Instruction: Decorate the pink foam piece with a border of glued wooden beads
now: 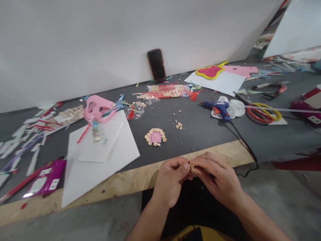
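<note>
My left hand [174, 177] and my right hand [216, 176] meet in front of the table's near edge. Between their pinched fingertips is a small cluster of tan wooden pieces [192, 166], partly covered by the fingers. Beyond the hands, a ring of similar tan pieces [155, 130] surrounds a pink square [155, 137] on the dark tabletop. To the right of that ring lies a small pile of loose tan pieces [179, 126], with a few more scattered nearby.
A blue glue gun [222, 110] rests on crumpled white paper, its black cord [247, 147] running over the near edge. Scissors [260, 114] lie further right. White sheets [105, 174] and a pink mask shape [97, 108] are on the left. A phone [157, 65] leans against the wall.
</note>
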Tool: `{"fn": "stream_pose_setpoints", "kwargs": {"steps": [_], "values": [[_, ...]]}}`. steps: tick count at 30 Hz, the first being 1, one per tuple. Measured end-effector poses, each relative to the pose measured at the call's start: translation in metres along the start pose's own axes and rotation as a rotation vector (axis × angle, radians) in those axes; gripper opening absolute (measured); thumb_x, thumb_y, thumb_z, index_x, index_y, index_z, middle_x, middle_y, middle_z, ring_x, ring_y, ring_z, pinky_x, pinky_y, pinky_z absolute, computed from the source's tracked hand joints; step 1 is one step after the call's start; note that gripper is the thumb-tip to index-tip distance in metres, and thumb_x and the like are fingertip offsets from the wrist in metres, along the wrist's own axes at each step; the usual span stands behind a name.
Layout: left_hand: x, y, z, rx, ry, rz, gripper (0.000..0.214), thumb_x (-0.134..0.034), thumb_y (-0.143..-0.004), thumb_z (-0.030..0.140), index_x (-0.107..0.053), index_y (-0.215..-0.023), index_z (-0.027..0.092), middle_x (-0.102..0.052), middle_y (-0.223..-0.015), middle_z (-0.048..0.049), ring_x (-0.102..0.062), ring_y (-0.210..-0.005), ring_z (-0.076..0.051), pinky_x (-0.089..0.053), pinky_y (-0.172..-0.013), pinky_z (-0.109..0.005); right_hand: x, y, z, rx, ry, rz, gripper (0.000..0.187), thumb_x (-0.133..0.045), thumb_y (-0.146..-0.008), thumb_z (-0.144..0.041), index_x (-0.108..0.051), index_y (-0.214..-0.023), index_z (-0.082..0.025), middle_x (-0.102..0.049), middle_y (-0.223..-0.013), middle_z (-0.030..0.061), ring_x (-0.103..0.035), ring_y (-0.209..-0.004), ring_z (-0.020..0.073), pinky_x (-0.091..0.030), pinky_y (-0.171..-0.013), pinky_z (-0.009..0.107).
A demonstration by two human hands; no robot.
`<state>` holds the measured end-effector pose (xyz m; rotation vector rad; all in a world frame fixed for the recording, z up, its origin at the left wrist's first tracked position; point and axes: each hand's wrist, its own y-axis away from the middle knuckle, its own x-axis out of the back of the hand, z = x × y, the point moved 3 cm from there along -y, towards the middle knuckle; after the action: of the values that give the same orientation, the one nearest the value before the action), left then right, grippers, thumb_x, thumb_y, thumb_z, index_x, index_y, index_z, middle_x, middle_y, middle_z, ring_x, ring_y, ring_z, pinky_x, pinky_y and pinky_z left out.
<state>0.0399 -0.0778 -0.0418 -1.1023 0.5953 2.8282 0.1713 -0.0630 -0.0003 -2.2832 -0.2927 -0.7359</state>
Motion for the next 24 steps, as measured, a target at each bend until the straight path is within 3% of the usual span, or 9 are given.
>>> {"fn": "stream_pose_setpoints", "kwargs": {"steps": [7, 14, 24], "values": [[-0.0005, 0.0006, 0.0020, -0.003, -0.034, 0.000, 0.022, -0.081, -0.065, 0.030, -0.070, -0.060, 0.012, -0.060, -0.062, -0.0011, -0.051, -0.057, -0.008, -0.040, -0.056, -0.020, -0.0011, 0.0019, 0.0016, -0.003, -0.033, -0.016, 0.021, -0.057, -0.085, -0.010, -0.062, -0.101, -0.021, -0.066, -0.083, 0.0039, -0.062, -0.074, 0.0128, -0.053, -0.066, 0.023], [0.0047, 0.0005, 0.0016, 0.023, -0.003, 0.029, 0.025, -0.079, -0.068, 0.036, -0.074, -0.072, 0.012, -0.063, -0.064, -0.0024, -0.053, -0.057, -0.008, -0.044, -0.057, -0.021, -0.0010, 0.0037, 0.0068, -0.168, -0.124, -0.065, 0.012, -0.056, -0.088, -0.015, -0.063, -0.094, -0.022, -0.067, -0.080, 0.0009, -0.063, -0.074, 0.0114, -0.051, -0.067, 0.021], [0.0079, 0.0012, 0.0028, 0.041, -0.114, 0.024, 0.022, -0.081, -0.065, 0.032, -0.072, -0.066, 0.012, -0.061, -0.062, -0.0007, -0.053, -0.056, -0.007, -0.044, -0.056, -0.020, -0.0004, 0.0040, 0.0056, -0.123, -0.152, -0.134, 0.017, -0.056, -0.087, -0.012, -0.062, -0.099, -0.021, -0.066, -0.082, 0.0025, -0.063, -0.075, 0.0115, -0.052, -0.067, 0.021]]}}
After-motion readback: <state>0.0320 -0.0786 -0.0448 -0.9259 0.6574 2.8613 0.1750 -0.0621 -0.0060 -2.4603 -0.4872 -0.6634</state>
